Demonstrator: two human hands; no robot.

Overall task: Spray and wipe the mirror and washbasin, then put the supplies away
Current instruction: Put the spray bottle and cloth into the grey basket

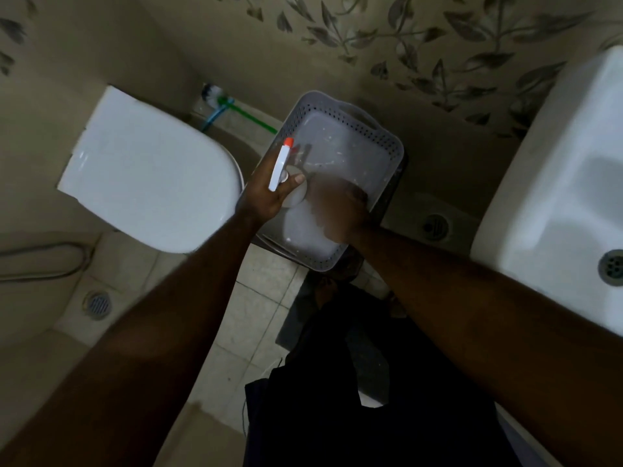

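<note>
My left hand [266, 193] is shut on a spray bottle [281, 163] with a white trigger head and an orange nozzle, held over the left side of a grey perforated basket [387, 143]. My right hand [340, 210] is blurred and reaches into the basket near its front right rim. Under it lies a white patch that looks like a cloth [303, 230]; whether the hand grips it cannot be told. The white washbasin [556, 183] is at the right edge. The mirror is out of view.
A white toilet [151, 176] with its lid down stands left of the basket. A green-handled toilet brush [242, 109] leans behind it. Floor drains [97, 303] [435, 226] sit in the tiled floor. A dark stand [387, 203] carries the basket.
</note>
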